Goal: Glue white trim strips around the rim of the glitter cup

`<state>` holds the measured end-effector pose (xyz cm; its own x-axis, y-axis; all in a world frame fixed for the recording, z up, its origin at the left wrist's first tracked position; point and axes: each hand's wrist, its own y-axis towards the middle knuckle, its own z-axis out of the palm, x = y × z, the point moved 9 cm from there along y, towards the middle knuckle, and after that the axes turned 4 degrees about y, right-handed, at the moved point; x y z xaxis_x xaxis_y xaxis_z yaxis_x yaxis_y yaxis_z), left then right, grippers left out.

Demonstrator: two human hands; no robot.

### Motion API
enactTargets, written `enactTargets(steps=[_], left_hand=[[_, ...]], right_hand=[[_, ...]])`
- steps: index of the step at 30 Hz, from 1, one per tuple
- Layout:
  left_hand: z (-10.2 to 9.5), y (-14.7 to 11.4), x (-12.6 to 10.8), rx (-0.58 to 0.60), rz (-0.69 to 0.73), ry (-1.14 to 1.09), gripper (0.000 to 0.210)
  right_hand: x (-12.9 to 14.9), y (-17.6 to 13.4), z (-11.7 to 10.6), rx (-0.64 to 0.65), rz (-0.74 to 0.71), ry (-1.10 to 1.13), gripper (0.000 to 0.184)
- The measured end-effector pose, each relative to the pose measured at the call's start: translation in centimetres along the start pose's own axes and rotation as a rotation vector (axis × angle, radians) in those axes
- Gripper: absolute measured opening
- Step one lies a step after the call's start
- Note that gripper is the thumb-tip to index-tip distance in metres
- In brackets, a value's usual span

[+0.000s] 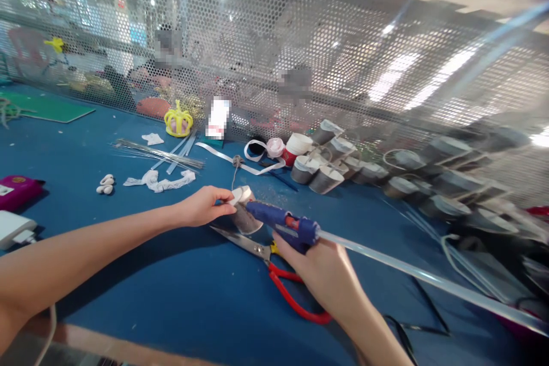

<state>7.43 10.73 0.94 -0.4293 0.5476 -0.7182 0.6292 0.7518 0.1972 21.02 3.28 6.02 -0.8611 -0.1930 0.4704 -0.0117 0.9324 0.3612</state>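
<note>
My right hand [319,269] is wrapped round a blue hot glue gun [278,220], with a long clear glue stick [407,269] running out of its back. The gun's nozzle points at a small grey cup-like piece [247,220] with a white rim. My left hand [210,206] pinches a white flap at the top of that piece, and a grey cord [235,174] rises from it. Beneath the gun lie scissors [295,297] with red handles, their blades toward the grey piece. The nozzle tip is partly hidden against the piece.
Several similar grey cups [326,178] are piled at the right. White ribbon [261,168], lace [160,182], thin wires [158,151] and a yellow crown-shaped piece [178,120] lie on the blue table [171,291]. A perforated metal screen [240,28] stands behind. A pink box [19,191] sits left.
</note>
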Motion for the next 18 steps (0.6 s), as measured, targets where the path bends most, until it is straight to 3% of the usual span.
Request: enactTargets(steps=[7,18], left_hand=[[0.0,0.0,0.0,0.021,0.022,0.004,0.019],[0.0,0.0,0.3,0.010,-0.006,0.009,0.020]], right_hand=[[-2.1,1.1,-1.0,-0.045,0.109,-0.033,0.028],[-1.2,0.7,-0.8,-0.039,0.072,0.005,0.025]])
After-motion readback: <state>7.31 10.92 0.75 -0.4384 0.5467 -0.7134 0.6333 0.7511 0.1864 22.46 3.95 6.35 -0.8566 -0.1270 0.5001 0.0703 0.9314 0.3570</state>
